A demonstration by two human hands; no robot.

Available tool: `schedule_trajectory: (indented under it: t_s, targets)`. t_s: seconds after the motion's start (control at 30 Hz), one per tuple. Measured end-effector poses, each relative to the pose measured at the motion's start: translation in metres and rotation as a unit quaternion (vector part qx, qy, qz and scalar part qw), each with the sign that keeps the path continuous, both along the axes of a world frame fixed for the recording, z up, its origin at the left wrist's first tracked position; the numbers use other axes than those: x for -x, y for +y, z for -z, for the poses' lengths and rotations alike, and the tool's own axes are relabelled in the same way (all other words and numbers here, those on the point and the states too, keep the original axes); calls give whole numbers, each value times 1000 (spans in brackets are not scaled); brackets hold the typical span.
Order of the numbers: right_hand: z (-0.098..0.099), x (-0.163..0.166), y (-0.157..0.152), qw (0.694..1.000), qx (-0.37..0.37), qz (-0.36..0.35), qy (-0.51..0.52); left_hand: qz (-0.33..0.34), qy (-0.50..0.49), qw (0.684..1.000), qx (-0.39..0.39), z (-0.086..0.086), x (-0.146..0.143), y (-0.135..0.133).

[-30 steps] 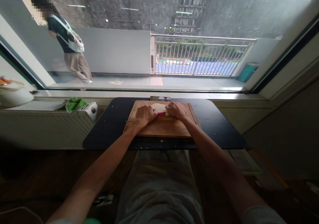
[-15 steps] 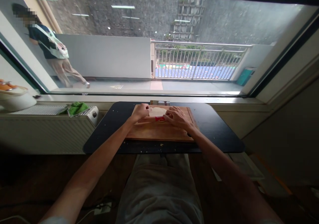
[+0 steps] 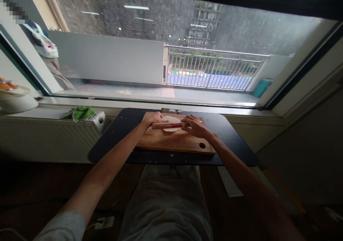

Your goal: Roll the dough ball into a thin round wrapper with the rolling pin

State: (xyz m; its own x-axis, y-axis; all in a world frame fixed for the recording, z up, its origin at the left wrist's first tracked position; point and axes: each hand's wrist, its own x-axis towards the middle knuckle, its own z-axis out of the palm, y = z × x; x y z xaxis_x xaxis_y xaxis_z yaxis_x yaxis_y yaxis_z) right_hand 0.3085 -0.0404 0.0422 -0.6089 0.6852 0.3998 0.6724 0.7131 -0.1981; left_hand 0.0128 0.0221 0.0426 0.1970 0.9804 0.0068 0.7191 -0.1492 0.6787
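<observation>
The rolling pin was laid across the dough near the wooden board's far edge. Its left end was clasped in the left hand's curled grip; its right end was pressed under the right hand's unclenched grip. Bare tabletop was left on both sides.

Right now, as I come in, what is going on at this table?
A seated person has both hands on a rolling pin lying across a flat pale piece of dough on a wooden board. The left hand curls over one end; the right hand lays its fingers flat on the other. The board sits on a black table by the window.
</observation>
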Motion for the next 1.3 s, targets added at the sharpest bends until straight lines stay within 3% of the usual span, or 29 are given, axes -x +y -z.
schedule_trajectory:
  t_s: [0.5, 0.67, 0.8, 0.9, 1.0, 1.1, 1.2, 1.3]
  targets:
    - [18, -20, 4, 998, 28, 49, 5, 42, -20, 999, 0, 2, -15, -16]
    - [9, -16, -2, 999, 23, 48, -13, 131, -56, 990, -9, -10, -15, -4]
    - [5, -6, -4, 1000, 21, 12, -10, 224, -45, 973, 41, -16, -9, 9]
    - [5, 3, -4, 999, 36, -14, -9, 250, -51, 966, 49, -16, -15, 17]
    - [5, 11, -5, 998, 48, -27, -26, 231, -55, 971, 11, -15, -24, 19]
    - [6, 14, -7, 997, 50, -26, -49, 159, -5, 985, -61, -14, -27, 7]
    - [9, 14, -7, 998, 44, -25, -50, 88, 64, 983, -149, -11, -21, -21]
    - [11, 16, -3, 998, 24, -28, -45, 67, 139, 976, -153, -8, -14, -55]
